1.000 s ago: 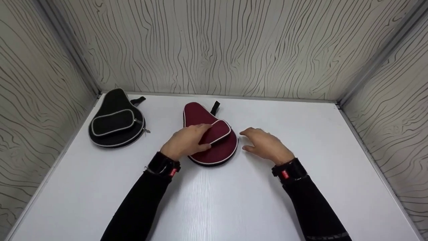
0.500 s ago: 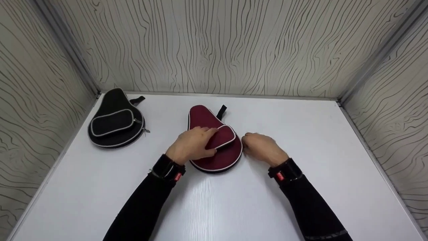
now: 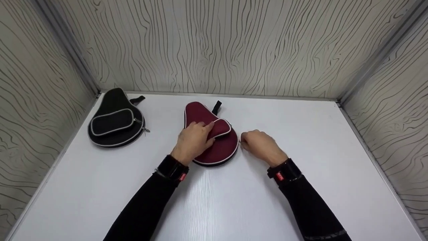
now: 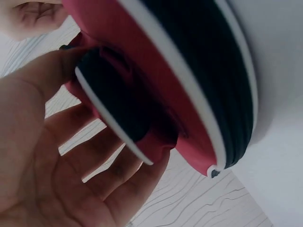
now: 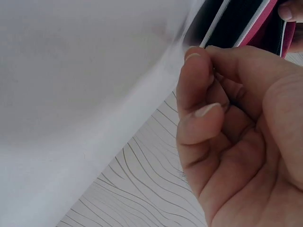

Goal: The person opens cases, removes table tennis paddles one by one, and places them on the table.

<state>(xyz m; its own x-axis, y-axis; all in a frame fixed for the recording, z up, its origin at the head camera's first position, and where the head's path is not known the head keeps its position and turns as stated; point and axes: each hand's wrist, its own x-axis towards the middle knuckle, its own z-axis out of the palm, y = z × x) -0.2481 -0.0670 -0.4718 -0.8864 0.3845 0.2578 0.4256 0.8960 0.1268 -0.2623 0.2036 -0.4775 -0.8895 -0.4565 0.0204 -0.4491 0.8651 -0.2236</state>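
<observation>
A maroon table tennis bat case (image 3: 200, 113) with white piping lies flat, its narrow end pointing away. My left hand (image 3: 192, 142) holds it by the raised front pocket (image 3: 222, 128); the left wrist view has the thumb on one side of this pocket and the fingers on the other. At the case's right edge, my right hand (image 3: 261, 146) has its fingers curled, thumb and index finger pinched together. A small zipper pull (image 3: 239, 141) shows at those fingertips, mostly hidden by them. The dark zipped side (image 4: 213, 71) fills much of the left wrist view.
A black bat case (image 3: 115, 122) of the same shape lies at the far left of the white table (image 3: 214, 207), with a strap and a zipper pull on its right. Wood-patterned panels (image 3: 214, 47) enclose the back and both sides.
My right hand has come to the maroon case's edge and its fingers have closed into a pinch. The case shifted slightly nearer and right, then back. My left hand has stayed on the pocket.
</observation>
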